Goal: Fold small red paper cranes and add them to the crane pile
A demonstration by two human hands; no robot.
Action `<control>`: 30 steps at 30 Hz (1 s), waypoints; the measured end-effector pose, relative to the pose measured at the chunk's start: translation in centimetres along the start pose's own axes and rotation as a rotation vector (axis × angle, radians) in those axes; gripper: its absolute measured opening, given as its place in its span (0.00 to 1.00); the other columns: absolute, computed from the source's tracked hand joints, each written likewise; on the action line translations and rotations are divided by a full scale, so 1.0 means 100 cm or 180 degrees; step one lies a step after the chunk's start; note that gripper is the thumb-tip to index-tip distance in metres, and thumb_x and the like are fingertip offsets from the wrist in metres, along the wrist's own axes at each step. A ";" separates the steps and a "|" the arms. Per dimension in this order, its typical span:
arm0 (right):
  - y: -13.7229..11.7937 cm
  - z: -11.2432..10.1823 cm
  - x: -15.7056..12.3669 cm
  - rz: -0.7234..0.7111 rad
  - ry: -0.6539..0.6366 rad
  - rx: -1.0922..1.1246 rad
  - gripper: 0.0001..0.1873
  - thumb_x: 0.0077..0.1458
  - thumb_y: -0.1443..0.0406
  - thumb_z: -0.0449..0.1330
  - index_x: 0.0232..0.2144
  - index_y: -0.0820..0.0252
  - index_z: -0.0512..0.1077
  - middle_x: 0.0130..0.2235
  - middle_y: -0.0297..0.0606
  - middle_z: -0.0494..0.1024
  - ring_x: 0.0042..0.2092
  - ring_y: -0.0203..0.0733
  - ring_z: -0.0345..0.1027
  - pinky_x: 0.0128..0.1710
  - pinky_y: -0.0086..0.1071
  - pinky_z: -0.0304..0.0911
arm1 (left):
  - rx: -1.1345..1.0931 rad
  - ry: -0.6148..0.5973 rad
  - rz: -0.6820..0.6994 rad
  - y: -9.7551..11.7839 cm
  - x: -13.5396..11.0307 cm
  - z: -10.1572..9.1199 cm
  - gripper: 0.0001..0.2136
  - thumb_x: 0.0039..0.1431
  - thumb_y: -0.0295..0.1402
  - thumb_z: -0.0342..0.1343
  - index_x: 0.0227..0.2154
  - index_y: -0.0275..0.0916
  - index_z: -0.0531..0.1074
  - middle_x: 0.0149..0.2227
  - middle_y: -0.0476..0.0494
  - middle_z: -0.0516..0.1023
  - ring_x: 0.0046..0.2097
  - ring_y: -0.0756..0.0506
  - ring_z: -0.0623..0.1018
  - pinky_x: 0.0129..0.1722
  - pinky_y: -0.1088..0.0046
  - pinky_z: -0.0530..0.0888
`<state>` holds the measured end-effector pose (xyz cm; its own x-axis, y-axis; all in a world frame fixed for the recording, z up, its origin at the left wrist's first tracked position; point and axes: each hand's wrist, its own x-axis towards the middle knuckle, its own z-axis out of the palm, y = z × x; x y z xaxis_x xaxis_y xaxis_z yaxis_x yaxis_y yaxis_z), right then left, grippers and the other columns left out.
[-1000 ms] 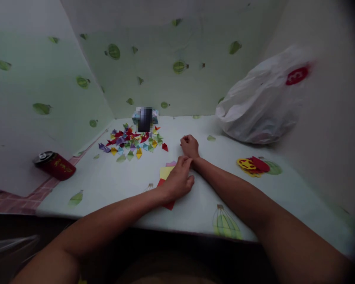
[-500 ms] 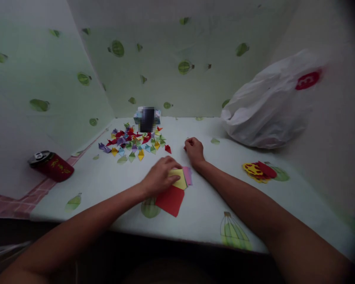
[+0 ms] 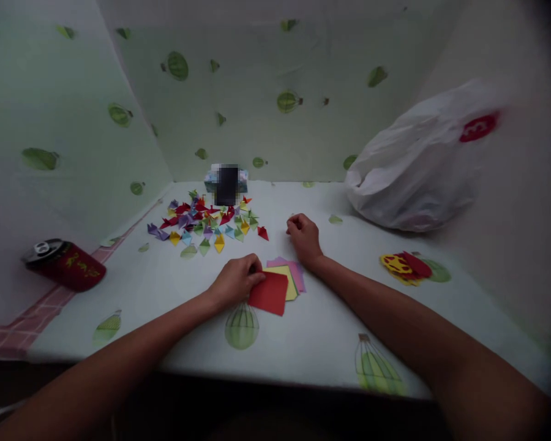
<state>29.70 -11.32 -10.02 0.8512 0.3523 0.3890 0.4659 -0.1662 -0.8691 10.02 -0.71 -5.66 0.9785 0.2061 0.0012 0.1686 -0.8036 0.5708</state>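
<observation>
My left hand [image 3: 237, 278] pinches the upper left corner of a red paper square [image 3: 270, 293] between thumb and fingers. That square overlaps a yellow paper sheet [image 3: 290, 283], and a pink-purple sheet [image 3: 299, 274] shows behind the yellow one. To their upper right, my right hand [image 3: 304, 239] rests on the table with its fingers curled; whether anything is inside them is hidden. Farther back on the left lies a spread of small folded paper pieces [image 3: 204, 225] in many colours, with a red folded piece [image 3: 263, 233] at its right edge.
A red drink can [image 3: 68, 264] lies tilted at the left edge. Behind the folded pieces a dark upright rectangle [image 3: 227, 185] leans on a small box. A white plastic bag [image 3: 413, 165] stands at the back right, with red and yellow cutouts [image 3: 404, 267] in front of it.
My left hand has shifted from the yellow sheet to the red square's corner and moved a little left. The red square now lies higher, over the yellow sheet. My right hand has barely moved.
</observation>
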 end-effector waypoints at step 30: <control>-0.047 -0.064 -0.093 -0.2097 -0.2486 -0.0909 0.17 0.60 0.58 0.62 0.47 0.62 0.71 0.50 0.51 0.72 0.50 0.51 0.65 0.48 0.45 0.67 | 0.0761 -0.0682 0.1653 -0.011 0.001 -0.028 0.22 0.52 0.36 0.62 0.51 0.42 0.73 0.51 0.39 0.73 0.48 0.40 0.76 0.47 0.64 0.74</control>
<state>21.12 -19.69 -7.59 0.0659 0.9288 0.3647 0.9045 0.0987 -0.4148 9.57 1.78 -4.01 0.9378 -0.3434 0.0506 -0.3395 -0.8771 0.3398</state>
